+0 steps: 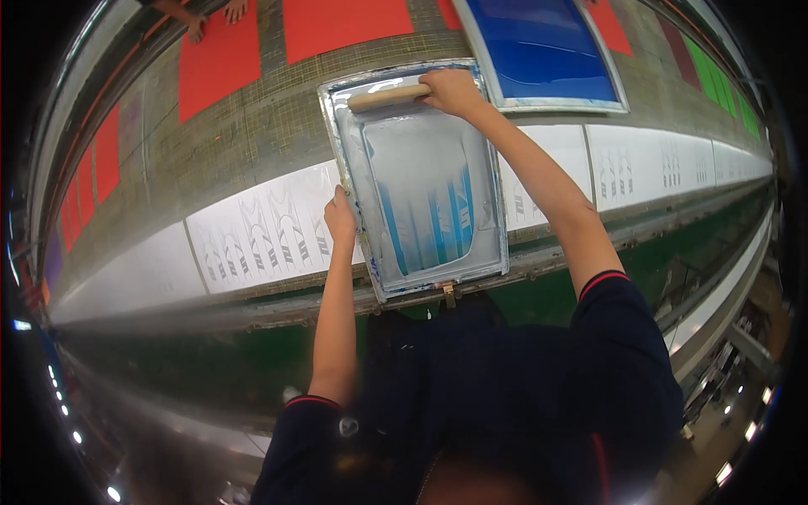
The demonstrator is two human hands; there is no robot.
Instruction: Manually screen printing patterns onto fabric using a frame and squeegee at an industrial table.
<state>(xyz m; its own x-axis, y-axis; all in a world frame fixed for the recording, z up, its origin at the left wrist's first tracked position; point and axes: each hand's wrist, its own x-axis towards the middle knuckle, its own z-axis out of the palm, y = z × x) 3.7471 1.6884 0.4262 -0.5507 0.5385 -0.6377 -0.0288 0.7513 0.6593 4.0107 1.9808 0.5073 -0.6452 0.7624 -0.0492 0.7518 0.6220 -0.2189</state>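
Along the table [295, 109], white sheets [265, 227] bear grey prints [303, 251], though the leftmost looks unprinted; over them lies the frame [498, 202], right hand [453, 91] clamped round its wooden scraper [385, 98], left hand [339, 216] at its edge, grip unclear.

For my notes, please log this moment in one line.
left hand: at left edge of frame; right hand: holding wooden bar; white sheet: left of frame
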